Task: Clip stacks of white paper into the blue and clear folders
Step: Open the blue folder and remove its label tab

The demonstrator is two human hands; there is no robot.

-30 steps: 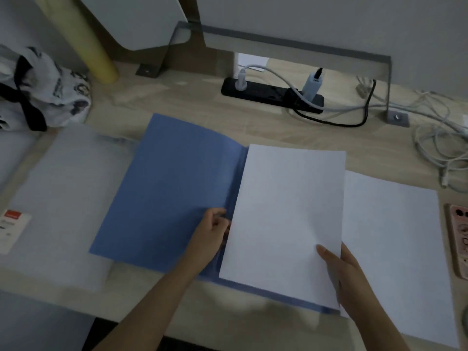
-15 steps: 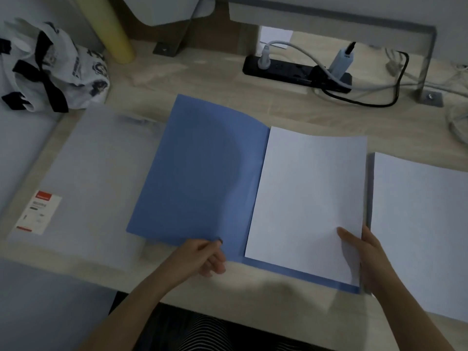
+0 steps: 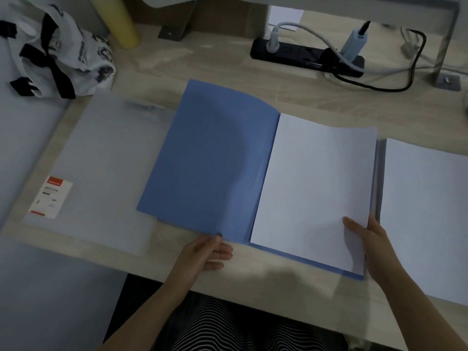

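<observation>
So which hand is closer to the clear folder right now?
Left. The left hand sits at the blue folder's near edge, right of the clear folder; the right hand grips the paper stack farther right.

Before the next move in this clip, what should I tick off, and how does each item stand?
1. The blue folder lies open: ok.
2. The paper stack sits on its right half, edge along the spine: ok.
3. Stack fastened into the folder: cannot tell, hidden.
4. The right hand holds the stack's lower right corner: ok.
5. The left hand touches the cover's lower edge; firm grip: cannot tell.
6. The spare stack lies beside the folder, to its right: ok.
</observation>
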